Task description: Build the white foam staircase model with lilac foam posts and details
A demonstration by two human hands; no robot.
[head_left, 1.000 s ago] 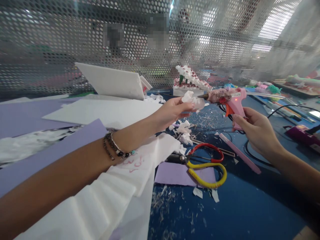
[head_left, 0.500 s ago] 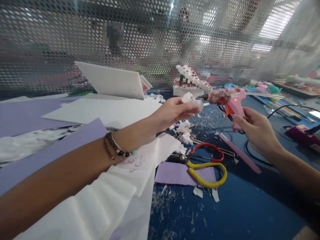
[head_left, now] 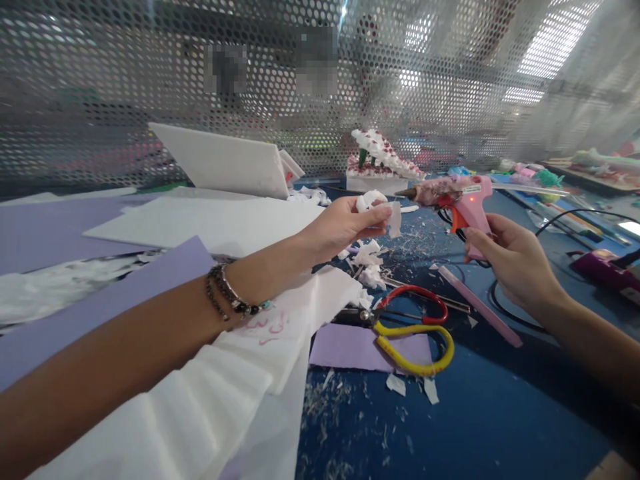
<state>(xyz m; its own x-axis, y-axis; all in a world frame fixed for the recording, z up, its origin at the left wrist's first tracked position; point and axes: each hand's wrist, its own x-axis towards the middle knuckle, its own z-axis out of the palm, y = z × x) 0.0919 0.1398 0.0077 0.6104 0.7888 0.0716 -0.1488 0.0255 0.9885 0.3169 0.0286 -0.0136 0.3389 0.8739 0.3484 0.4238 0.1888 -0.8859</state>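
Observation:
My left hand point(head_left: 345, 227) is closed on a curled white paper strip point(head_left: 371, 200), pinched between thumb and fingers. One loose end of the strip hangs down to the right of the fingertips. My right hand point(head_left: 510, 257) grips a pink hot glue gun point(head_left: 473, 200) by its handle. The gun's small light glows orange and its nozzle points left at the paper, a short gap away. A clear glue stick point(head_left: 530, 191) sticks out of the gun's back. Below lie scissors point(head_left: 420, 333) with one red and one yellow handle, partly over a purple paper piece point(head_left: 343, 345).
White foam boards point(head_left: 220, 217) and pleated white paper point(head_left: 200, 400) cover the left side. A small white-and-red model point(head_left: 380, 157) stands at the back before a perforated metal screen point(head_left: 280, 80). A pink strip point(head_left: 480, 307), a black cable point(head_left: 575, 213) and paper scraps lie on the blue table.
My left hand has drawn slightly left, away from the nozzle, and the paper strip has turned so that its loose end hangs down. The right hand with the glue gun has hardly moved.

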